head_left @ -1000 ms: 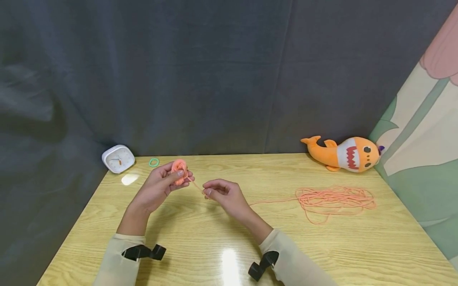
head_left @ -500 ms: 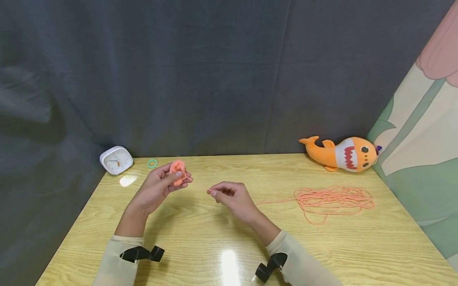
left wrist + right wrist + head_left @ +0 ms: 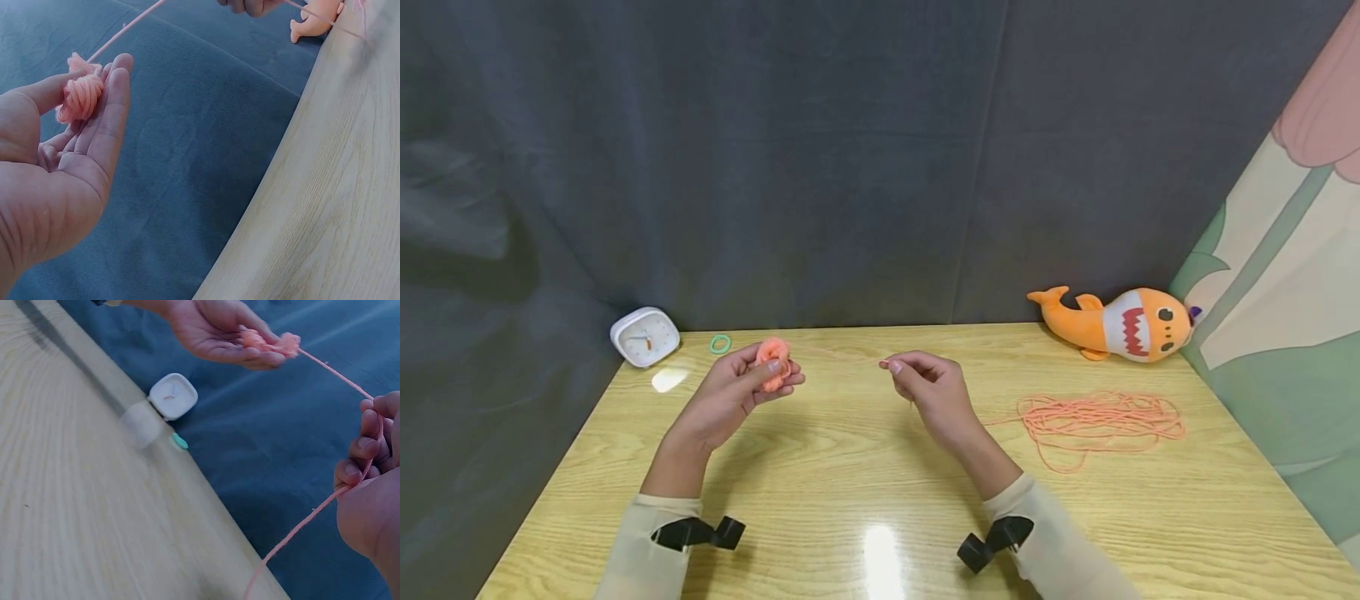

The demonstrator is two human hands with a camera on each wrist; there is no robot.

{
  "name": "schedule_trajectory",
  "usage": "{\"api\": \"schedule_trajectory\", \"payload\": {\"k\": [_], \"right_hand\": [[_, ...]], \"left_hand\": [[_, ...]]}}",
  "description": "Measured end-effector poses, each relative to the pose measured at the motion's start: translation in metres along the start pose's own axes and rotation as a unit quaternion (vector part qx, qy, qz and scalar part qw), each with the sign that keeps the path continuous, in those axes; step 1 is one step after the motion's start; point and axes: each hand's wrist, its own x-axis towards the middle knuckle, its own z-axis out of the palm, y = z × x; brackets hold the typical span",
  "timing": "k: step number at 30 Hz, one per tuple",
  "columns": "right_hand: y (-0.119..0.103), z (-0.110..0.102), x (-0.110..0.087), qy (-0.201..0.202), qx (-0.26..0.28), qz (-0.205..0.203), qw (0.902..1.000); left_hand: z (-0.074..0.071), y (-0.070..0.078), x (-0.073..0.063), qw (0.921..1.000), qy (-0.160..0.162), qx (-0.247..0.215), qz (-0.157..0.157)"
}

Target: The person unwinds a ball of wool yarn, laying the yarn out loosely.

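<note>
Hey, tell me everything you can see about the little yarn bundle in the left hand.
The yarn bundle is coral-pink and fuzzy-looking, its many strands wound into a small, uneven wad. The left hand pinches it between thumb and fingers, up off the table. From it, a single strand runs straight to the right hand.

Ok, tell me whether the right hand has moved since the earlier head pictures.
Yes: in the head view, the right hand has shifted rightward, closer to the orange plush toy.

The right hand (image 3: 942, 398) has moved farther from the left hand (image 3: 724, 402), lengthening the yarn (image 3: 337, 373) between them.
</note>
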Motion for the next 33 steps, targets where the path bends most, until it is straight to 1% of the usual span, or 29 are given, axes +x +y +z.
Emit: {"api": "schedule_trajectory", "payload": {"k": [3,6,11,17,23,33], "right_hand": [[-0.005,-0.006,0.001,0.017,0.03,0.001,0.9994],[-0.009,-0.013,0.002,0.023,0.058,-0.004,0.998],[-0.015,-0.025,0.002,0.033,0.08,-0.012,0.9962],[-0.019,-0.04,0.0,0.049,0.089,-0.017,0.9947],[-0.021,-0.057,-0.004,0.068,0.095,-0.032,0.9927],[-0.026,-0.081,-0.008,0.108,0.113,-0.056,0.9862]], "left_hand": [[0.001,0.001,0.0,1.0,0.003,0.002,-0.004],[0.001,0.001,0.0,1.0,0.002,0.002,-0.005],[0.0,0.0,0.001,1.0,-0.003,0.002,-0.002],[-0.001,0.0,0.001,1.0,0.001,0.006,0.003],[-0.001,-0.001,0.001,1.0,0.001,0.006,0.002],[-0.002,-0.002,0.0,1.0,-0.003,0.006,0.003]]}}
